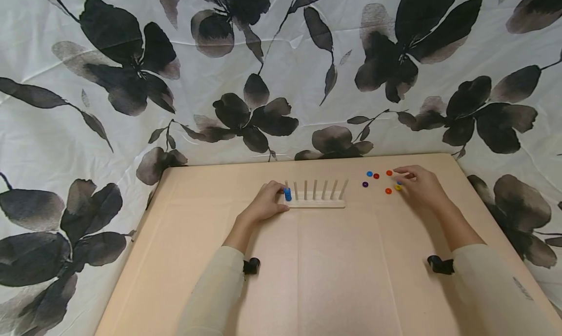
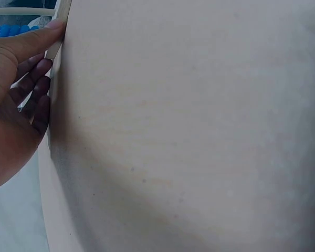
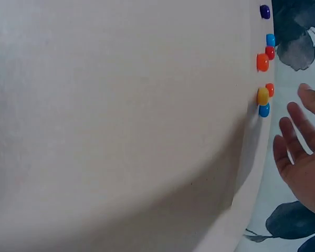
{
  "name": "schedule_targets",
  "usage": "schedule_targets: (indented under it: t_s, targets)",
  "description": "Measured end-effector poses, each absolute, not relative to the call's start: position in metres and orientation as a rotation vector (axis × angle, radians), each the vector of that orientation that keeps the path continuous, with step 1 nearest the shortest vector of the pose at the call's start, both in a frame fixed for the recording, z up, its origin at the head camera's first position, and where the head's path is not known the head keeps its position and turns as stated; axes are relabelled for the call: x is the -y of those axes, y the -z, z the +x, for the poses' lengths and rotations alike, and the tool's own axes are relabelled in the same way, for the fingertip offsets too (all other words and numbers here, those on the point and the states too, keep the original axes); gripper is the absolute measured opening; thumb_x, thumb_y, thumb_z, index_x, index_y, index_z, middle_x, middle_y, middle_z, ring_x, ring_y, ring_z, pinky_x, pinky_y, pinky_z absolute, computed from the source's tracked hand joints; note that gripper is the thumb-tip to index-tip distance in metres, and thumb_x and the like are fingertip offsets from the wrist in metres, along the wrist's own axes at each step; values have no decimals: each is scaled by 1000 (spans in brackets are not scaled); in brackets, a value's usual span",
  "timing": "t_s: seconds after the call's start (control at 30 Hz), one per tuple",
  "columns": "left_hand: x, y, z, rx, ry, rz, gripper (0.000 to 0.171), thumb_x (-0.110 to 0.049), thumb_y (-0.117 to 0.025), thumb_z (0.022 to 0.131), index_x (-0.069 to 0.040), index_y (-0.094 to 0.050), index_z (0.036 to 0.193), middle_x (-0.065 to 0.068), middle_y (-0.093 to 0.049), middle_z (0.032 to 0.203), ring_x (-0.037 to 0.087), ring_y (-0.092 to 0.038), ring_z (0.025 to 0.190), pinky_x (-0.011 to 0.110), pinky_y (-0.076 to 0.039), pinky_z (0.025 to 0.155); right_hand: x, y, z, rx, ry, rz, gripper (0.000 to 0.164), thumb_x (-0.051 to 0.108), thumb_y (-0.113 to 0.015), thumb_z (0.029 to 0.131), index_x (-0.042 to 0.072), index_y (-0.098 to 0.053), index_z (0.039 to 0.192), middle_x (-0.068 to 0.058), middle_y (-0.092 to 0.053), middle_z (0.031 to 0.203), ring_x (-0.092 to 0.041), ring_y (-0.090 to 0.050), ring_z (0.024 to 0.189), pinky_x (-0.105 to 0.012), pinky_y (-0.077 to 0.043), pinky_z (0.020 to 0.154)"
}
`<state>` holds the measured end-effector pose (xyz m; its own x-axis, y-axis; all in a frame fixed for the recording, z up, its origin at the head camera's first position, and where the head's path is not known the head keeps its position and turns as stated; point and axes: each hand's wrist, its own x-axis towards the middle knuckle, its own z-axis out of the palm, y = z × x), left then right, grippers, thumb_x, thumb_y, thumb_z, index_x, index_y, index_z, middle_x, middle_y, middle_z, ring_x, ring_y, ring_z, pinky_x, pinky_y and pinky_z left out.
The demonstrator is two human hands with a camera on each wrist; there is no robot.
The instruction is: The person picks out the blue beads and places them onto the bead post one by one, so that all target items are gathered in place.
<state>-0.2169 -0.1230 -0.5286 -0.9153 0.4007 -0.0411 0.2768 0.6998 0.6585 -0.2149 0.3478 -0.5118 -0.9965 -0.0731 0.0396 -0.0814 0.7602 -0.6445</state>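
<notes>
A pale wooden peg rack (image 1: pixel 316 204) has a row of upright pegs, and blue beads (image 1: pixel 287 194) are stacked on its leftmost peg. My left hand (image 1: pixel 268 200) holds the rack's left end; in the left wrist view the thumb of this hand (image 2: pixel 16 79) lies along the base, with the other fingers behind. Over the loose beads at the right hovers my right hand (image 1: pixel 419 184), its fingers spread and nothing visible between them. Beneath its fingertips are a yellow bead (image 1: pixel 398 187) and a partly hidden blue bead (image 3: pixel 264 110).
Left of the right hand lie orange beads (image 1: pixel 388 191), a red bead (image 1: pixel 376 176), a blue bead (image 1: pixel 370 173) and a purple bead (image 1: pixel 365 184). The light wooden table (image 1: pixel 333 272) ends against a white cloth with dark flowers (image 1: pixel 250 116).
</notes>
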Motion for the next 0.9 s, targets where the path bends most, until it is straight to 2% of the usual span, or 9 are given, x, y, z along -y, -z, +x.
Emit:
schedule_targets:
  t_s: [0.27,0.4,0.77,0.9]
  targets:
    - [122,526,-218,-2728,-1012,534,56,-20,-85,87,-2,-61,134,11,-57,132,29,-47,126,43,-40,112,-360,517,-227,3090,-1009,214,34,13,-55,106,-4,-60,136,-32,-50,143,-52,-45,133,-69,-37,110]
    - [121,525,-218,-2733,-994,537,56,-20,-85,86,-1,-61,133,12,-58,130,30,-49,124,43,-41,110,-362,517,-229,3139,-980,236,33,7,-54,105,-4,-61,135,-34,-49,142,-54,-42,133,-70,-36,111]
    - [113,527,-226,-2780,-962,524,55,-21,-86,86,-2,-62,132,11,-59,128,28,-50,122,43,-40,109,-372,528,-254,3117,-822,342,28,0,-59,101,-7,-64,128,-35,-57,129,-54,-51,122,-69,-41,106]
    - [111,526,-228,-2781,-980,500,54,-20,-85,86,-2,-62,131,11,-59,130,29,-49,124,43,-40,110,-375,529,-261,3113,-818,339,27,2,-61,101,-7,-64,126,-33,-60,122,-49,-55,112,-66,-47,101]
